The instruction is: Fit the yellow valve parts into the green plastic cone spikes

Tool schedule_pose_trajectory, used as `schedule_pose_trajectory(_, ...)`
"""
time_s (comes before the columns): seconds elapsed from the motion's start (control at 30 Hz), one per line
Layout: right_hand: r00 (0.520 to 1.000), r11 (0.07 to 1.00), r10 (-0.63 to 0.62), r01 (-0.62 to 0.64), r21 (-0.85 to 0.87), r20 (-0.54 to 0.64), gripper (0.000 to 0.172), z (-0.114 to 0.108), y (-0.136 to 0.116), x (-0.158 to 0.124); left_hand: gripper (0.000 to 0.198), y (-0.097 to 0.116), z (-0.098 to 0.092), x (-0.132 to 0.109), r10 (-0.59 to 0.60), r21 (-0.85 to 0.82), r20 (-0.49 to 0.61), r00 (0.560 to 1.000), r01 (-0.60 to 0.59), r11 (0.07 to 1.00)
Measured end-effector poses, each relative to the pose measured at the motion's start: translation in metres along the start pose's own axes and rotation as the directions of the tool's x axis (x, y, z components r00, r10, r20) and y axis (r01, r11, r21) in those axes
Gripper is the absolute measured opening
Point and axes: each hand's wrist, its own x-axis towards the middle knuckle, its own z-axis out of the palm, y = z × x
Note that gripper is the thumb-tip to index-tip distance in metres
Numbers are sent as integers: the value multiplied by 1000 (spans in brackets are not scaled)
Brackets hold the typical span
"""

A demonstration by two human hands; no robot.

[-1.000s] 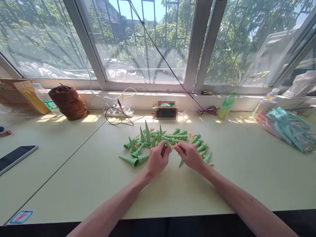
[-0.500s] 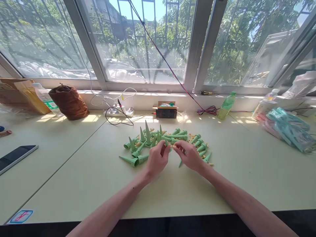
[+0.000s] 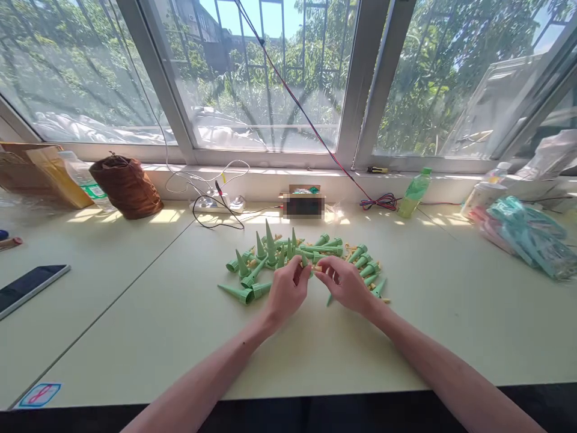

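Note:
My left hand [image 3: 287,290] is closed around a green plant watering spike [image 3: 305,260], its pointed tip up. Between the pinched fingertips of my right hand [image 3: 346,284] is a small tan valve [image 3: 317,269], right beside the spike. Fingers cover where the two pieces meet, so I cannot tell how far they are joined. Around my hands lies a loose pile of similar green spikes [image 3: 270,246]; some stand point up, others lie on their sides. More small tan pieces [image 3: 348,248] are scattered among them.
Behind the pile stands a small box [image 3: 304,205] near a power strip [image 3: 216,204] with cables. A green bottle [image 3: 413,193] and plastic bags [image 3: 527,228] are at the right. At the left are a brown bag [image 3: 126,186] and a phone [image 3: 33,285].
The fingertips of my right hand have shifted slightly left, closer to the spike. My left hand and the pile look almost the same.

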Motion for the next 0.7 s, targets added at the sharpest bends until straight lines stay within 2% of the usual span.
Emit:
schedule_pose_trajectory(0.23,999,999,-44,44,-26,-6,18,1,3,1,26,2,-1,0,6,-11,22,1000,-6,1000)
schedule_pose_trajectory(0.53,1000,996,26,-25,-87,15,39,0,5,1,29,2,0,-1,17,0,33,999,-17,1000)
schedule_pose_trajectory(0.6,999,996,39,-38,-78,12,35,0,4,0,28,2,0,-1,9,7,25,1000,-9,1000)
schedule_pose_trajectory(0.7,999,999,37,-37,-36,10,18,1,2,0,27,1,-1,0,-8,10,14,1000,8,1000)
